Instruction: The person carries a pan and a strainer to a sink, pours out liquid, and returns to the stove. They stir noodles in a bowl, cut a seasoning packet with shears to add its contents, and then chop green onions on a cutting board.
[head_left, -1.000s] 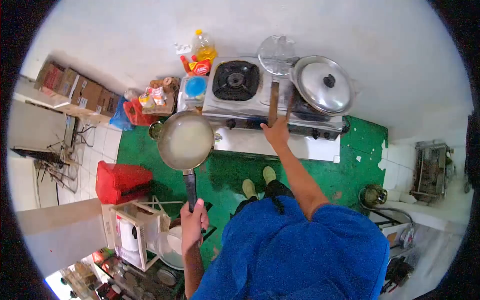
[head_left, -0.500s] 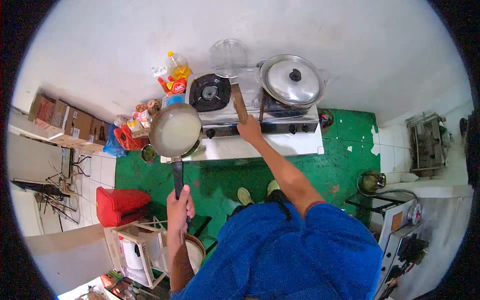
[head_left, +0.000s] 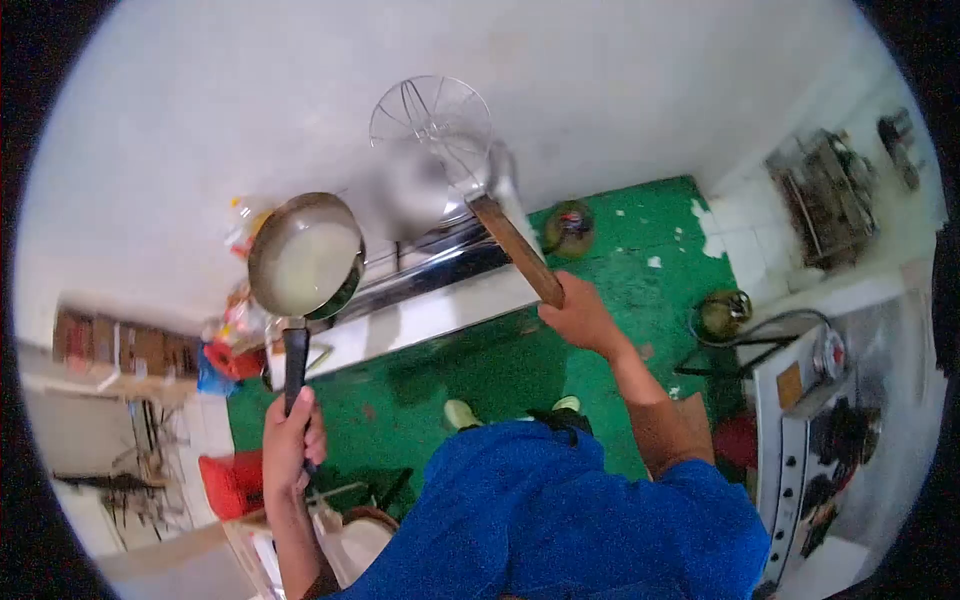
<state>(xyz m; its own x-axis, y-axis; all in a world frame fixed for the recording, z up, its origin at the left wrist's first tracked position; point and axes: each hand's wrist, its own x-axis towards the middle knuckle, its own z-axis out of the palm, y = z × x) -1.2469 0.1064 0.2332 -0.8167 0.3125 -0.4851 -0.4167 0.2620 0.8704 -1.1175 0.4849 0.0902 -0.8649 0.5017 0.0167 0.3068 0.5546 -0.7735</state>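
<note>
Strainer (head_left: 445, 135) shifted rightward, handle (head_left: 518, 250) slanting toward right hand (head_left: 582, 314).

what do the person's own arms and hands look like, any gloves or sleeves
Both the left hand and the right hand are bare, with no gloves. The forearms are uncovered. The right upper arm has a short, plain blue sleeve; the left sleeve's edge is hard to make out.

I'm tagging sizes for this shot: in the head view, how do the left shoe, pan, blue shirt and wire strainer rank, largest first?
1. Blue shirt
2. Pan and wire strainer: too alike to rank
3. Left shoe
</note>
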